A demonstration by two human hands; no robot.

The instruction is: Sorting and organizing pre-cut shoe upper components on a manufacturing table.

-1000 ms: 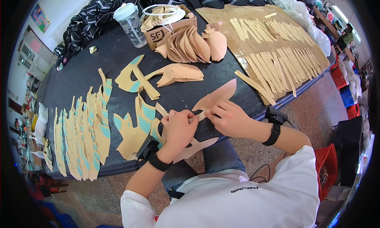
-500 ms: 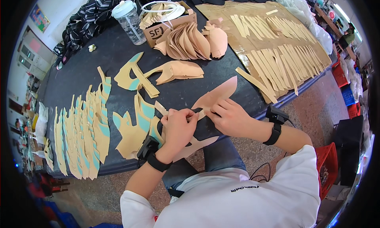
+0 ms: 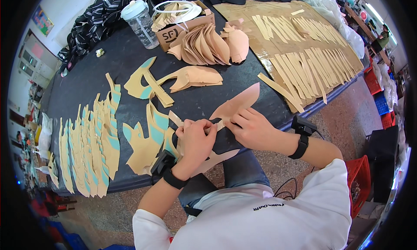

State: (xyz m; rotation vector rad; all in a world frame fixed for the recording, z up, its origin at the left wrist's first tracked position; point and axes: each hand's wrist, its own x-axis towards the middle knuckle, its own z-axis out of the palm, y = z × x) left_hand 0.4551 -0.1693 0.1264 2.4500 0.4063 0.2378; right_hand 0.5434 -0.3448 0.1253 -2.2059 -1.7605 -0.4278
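Note:
My left hand (image 3: 197, 139) and my right hand (image 3: 251, 129) work close together at the table's near edge, thumbs and fingers pinched on a pinkish-tan leather piece (image 3: 238, 101). Its pointed end rises beyond my right hand, and a pale lower edge of leather (image 3: 223, 155) curves above my lap. Between the hands, a narrow pale strip of it shows; the fingers partly cover the pinched spots. Just left of my left hand lie tan cut pieces with teal patches (image 3: 145, 148). Farther up are a similar forked piece (image 3: 143, 78) and a folded tan stack (image 3: 197, 78).
Overlapping tan and teal pieces (image 3: 93, 141) form a row at left. Tan strips (image 3: 299, 76) lie on a brown board (image 3: 280, 46) at right. A cardboard box (image 3: 207, 21), a fanned leather stack (image 3: 204, 46) and a lidded clear cup (image 3: 143, 28) stand at the back.

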